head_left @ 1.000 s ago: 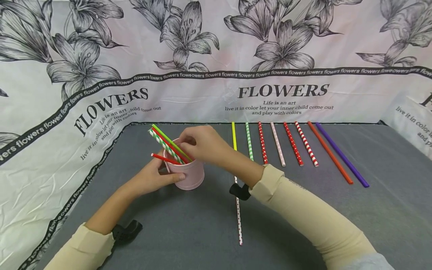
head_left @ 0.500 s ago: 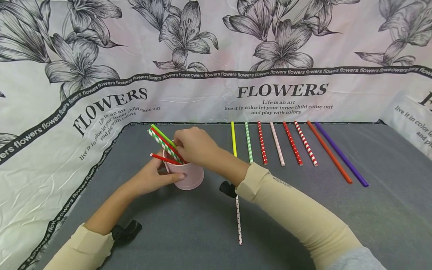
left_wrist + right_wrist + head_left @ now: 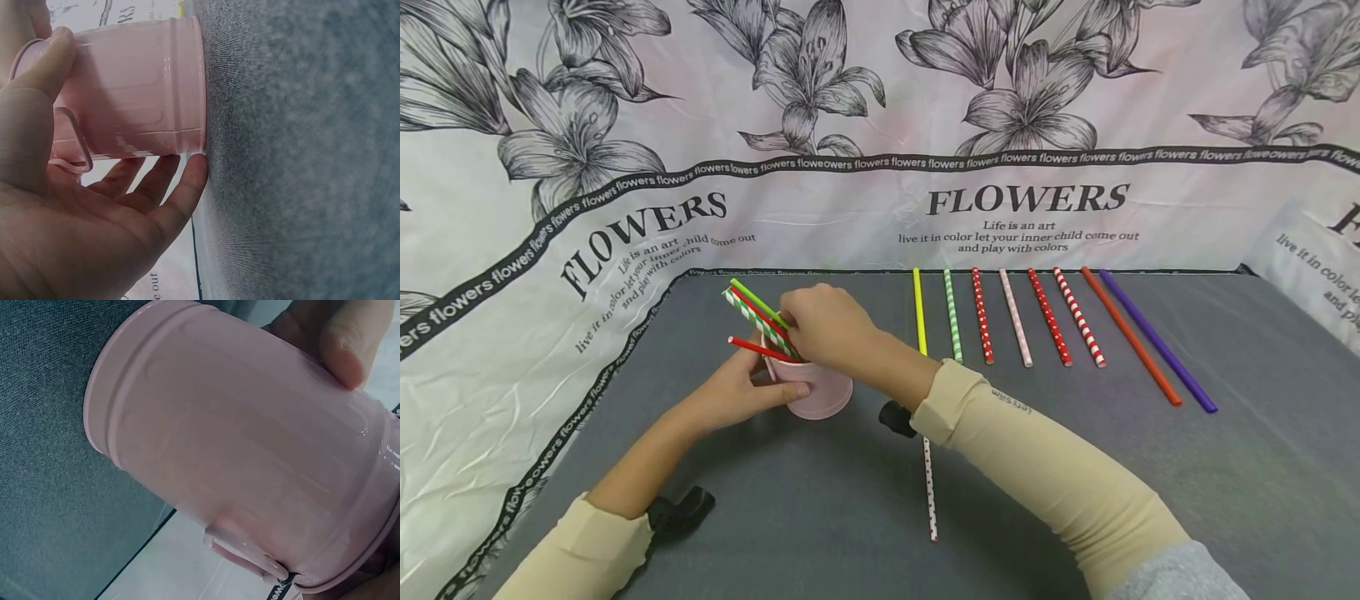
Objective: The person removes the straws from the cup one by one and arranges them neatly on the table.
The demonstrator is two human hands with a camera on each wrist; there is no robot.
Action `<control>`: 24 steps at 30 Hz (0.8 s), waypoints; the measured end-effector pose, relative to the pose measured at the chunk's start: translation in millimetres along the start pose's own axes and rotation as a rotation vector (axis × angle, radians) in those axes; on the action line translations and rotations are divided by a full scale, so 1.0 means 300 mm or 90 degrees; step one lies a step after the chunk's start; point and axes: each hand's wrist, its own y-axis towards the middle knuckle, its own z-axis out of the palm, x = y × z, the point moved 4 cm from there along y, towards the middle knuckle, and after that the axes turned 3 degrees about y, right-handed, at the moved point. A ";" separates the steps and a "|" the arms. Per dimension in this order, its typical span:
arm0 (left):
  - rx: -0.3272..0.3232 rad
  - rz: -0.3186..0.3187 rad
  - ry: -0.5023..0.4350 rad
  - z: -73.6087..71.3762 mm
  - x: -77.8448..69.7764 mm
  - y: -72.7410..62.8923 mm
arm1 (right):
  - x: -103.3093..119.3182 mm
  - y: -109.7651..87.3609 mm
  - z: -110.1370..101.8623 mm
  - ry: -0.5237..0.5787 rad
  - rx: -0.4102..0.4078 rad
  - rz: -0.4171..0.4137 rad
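Note:
A small pink bucket [image 3: 822, 396] stands on the grey cloth at centre left. My left hand [image 3: 737, 396] grips it from the left, thumb along the front; in the left wrist view the thumb presses its wall near the rim beside a small handle [image 3: 80, 140]. Several straws lean leftward out of it: a lime green straw [image 3: 747, 293], a green-and-white striped straw [image 3: 743, 308] and a red straw [image 3: 752, 347] among them. Over the rim, my right hand [image 3: 835, 329] has its fingers curled at these straws; its fingertips are hidden. The right wrist view shows mostly the bucket's wall [image 3: 231, 437].
To the right lies a spread row of straws, from a yellow straw [image 3: 919, 308] past red patterned ones to an orange straw [image 3: 1131, 337] and a purple straw [image 3: 1157, 342]. A dotted white straw [image 3: 930, 500] lies under the right forearm. Printed cloth [image 3: 820, 217] rises behind.
My right hand has moved left from the bucket's right rim onto the straws, covering more of them. The straw tops have shifted slightly left. The left hand and the bucket stay in place.

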 end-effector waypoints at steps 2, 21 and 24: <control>-0.001 0.002 0.000 -0.001 0.002 -0.001 | -0.001 0.001 0.002 0.005 0.001 -0.005; -0.004 0.011 0.003 -0.003 -0.004 0.006 | -0.038 -0.036 -0.074 0.205 -0.062 -0.028; -0.012 0.002 0.012 -0.003 -0.003 0.004 | -0.057 -0.045 -0.099 0.292 -0.070 -0.013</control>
